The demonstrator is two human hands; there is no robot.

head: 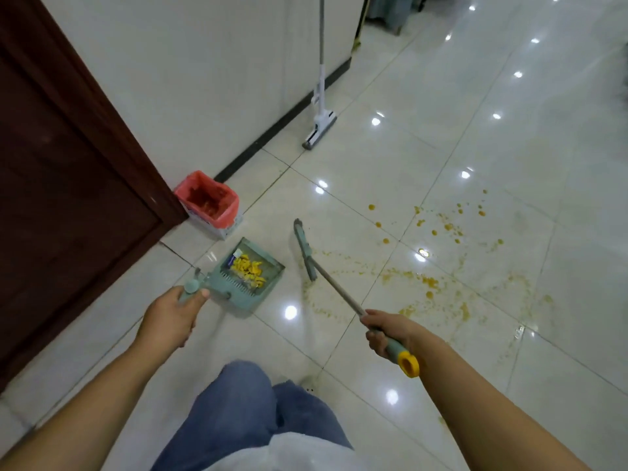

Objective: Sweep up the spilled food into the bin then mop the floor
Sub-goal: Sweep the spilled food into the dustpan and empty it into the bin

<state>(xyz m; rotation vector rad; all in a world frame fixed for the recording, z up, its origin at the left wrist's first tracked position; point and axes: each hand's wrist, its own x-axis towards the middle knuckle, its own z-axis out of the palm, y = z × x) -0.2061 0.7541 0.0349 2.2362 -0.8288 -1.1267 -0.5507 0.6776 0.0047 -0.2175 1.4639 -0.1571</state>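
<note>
My left hand [173,314] grips the handle of a pale green dustpan [268,270], which holds a heap of yellow food pieces [249,268]. My right hand [387,329] is closed around the handle of a broom whose green head [304,249] rests on the tiles just right of the dustpan. Orange smears and crumbs [438,263] spread over the glossy floor to the right of the broom. A small bin lined with a pink bag [207,202] stands by the wall behind the dustpan. A white mop [319,127] leans against the wall further back.
A dark brown door [68,171] fills the left side, next to the white wall with a black skirting board [282,120]. My legs in blue trousers [244,413] are at the bottom centre. Shiny tiled floor [509,130] stretches away to the right.
</note>
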